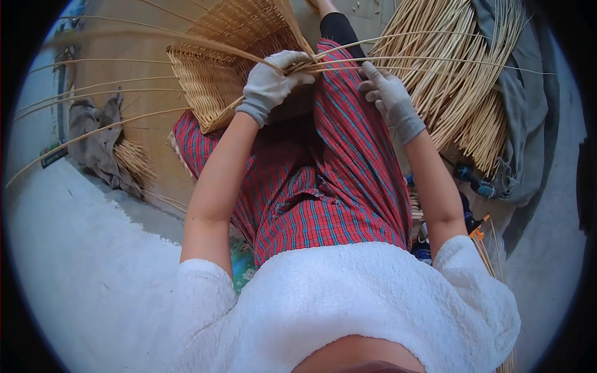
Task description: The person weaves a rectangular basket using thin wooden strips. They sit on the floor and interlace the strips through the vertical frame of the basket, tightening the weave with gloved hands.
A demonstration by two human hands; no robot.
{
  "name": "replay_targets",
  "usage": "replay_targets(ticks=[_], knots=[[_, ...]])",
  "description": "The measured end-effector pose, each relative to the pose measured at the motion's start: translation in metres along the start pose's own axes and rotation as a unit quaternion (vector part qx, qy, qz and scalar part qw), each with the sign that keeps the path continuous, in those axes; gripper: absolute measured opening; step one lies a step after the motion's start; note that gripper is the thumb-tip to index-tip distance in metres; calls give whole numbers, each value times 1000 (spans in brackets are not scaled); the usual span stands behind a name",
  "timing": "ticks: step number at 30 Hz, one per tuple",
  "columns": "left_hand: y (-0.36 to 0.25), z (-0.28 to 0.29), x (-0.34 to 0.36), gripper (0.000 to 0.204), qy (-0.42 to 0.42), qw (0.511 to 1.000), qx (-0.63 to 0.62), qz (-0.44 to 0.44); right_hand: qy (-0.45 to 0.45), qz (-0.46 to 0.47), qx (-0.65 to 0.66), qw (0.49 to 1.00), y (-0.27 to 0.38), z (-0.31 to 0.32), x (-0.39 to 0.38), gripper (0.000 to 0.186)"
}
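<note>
A woven wicker basket (205, 78) is tilted on its side against my legs, with long loose rods fanning out from its edge. My left hand (273, 82), in a pale work glove with a grey cuff, is closed around several wicker rods (342, 64) at the basket's near right corner. These rods run on to the right past my knee. My right hand (387, 96), gloved the same way, is beside them with its fingers apart and slightly bent. Its fingertips are close to the rods; whether they touch is unclear.
A large bundle of peeled wicker rods (444, 68) lies on grey cloth (528, 124) at the far right. A smaller cloth-wrapped bundle (134, 158) is on the left. Near my right forearm lies a dark blue tool (476, 180). Long rods stick out far to the left.
</note>
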State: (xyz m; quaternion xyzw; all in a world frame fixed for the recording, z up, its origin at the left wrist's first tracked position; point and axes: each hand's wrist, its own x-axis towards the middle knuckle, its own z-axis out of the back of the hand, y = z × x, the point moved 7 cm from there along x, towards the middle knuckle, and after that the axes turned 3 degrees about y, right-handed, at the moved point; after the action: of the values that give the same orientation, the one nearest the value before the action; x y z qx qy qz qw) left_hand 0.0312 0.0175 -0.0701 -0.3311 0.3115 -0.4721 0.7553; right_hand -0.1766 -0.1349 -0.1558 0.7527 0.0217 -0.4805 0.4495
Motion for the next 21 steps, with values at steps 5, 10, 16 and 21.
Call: replay_targets(ticks=[5, 10, 16, 21], knots=[[-5, -4, -2, 29, -66, 997, 40, 12, -24, 247, -98, 964, 75, -14, -29, 37], [11, -9, -1, 28, -119, 990, -30, 67, 91, 188, -209, 955, 62, -37, -15, 41], [-15, -4, -1, 29, -162, 981, 96, 50, 90, 171, 81, 978, 23, -40, 3, 32], [-12, -5, -2, 29, -182, 974, 127, 54, 27, 570, -372, 732, 27, -64, -58, 28]])
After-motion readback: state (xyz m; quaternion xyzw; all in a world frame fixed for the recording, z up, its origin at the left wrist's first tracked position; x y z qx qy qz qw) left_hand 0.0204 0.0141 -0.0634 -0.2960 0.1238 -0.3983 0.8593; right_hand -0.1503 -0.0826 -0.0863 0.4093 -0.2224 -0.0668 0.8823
